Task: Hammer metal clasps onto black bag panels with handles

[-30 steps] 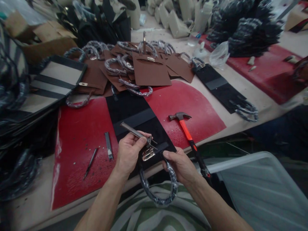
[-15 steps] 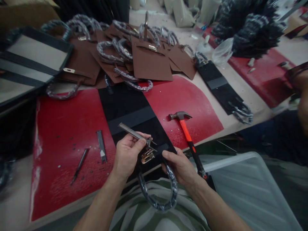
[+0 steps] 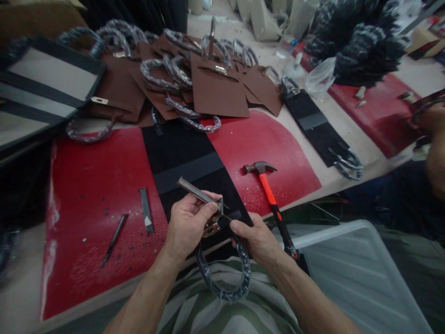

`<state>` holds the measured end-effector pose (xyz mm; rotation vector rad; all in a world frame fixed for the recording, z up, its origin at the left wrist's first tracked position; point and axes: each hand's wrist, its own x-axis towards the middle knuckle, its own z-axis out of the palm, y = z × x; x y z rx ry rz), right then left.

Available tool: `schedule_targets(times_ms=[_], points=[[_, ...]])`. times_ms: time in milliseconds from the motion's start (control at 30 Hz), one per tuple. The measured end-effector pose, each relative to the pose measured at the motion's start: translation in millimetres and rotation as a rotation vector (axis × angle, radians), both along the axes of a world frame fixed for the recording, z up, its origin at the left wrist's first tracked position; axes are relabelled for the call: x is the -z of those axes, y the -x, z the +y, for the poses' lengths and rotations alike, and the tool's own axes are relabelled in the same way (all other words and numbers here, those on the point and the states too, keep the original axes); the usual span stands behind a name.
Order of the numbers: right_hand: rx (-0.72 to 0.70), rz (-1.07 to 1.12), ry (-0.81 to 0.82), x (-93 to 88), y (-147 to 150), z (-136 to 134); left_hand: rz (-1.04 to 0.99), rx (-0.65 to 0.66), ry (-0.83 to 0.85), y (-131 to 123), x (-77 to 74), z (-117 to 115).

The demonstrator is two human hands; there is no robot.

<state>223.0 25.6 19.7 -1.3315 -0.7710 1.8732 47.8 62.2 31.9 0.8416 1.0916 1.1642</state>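
My left hand (image 3: 189, 222) is closed on a long metal tool (image 3: 196, 191), held slanting over the near end of a black panel (image 3: 184, 148). Just below the tool's lower end is gold-coloured hardware (image 3: 211, 228). My right hand (image 3: 255, 234) pinches the panel's near edge, its thumb close to the tool's tip. A plastic-wrapped handle (image 3: 225, 294) hangs from this end over my lap. On the red mat (image 3: 93, 185) lie a hammer (image 3: 267, 188) with an orange and black grip, a flat metal tool (image 3: 146, 211) and a thin punch (image 3: 114, 241).
Brown panels (image 3: 219, 93) with wrapped handles are piled behind the mat. Another black panel (image 3: 314, 123) lies at the right. A translucent bin (image 3: 368, 269) stands at the lower right. Another person's hand (image 3: 433, 118) is at the right edge.
The metal tool in my left hand has shifted slightly right, and its end is closer to my right thumb. My right hand and the hanging handle have moved slightly left.
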Motion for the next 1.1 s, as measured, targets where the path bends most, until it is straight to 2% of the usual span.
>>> schedule_targets(times_ms=[600,867,1100], points=[[-0.019,-0.074,-0.067,-3.1,1,0,0.107,0.018,-0.027,-3,4.0,-5],[-0.020,-0.094,-0.080,-6.3,2,1,0.132,0.013,-0.025,-8,-1.9,-5],[-0.035,-0.119,-0.111,-7.4,1,1,0.111,-0.060,-0.015,-13,1.4,-8]])
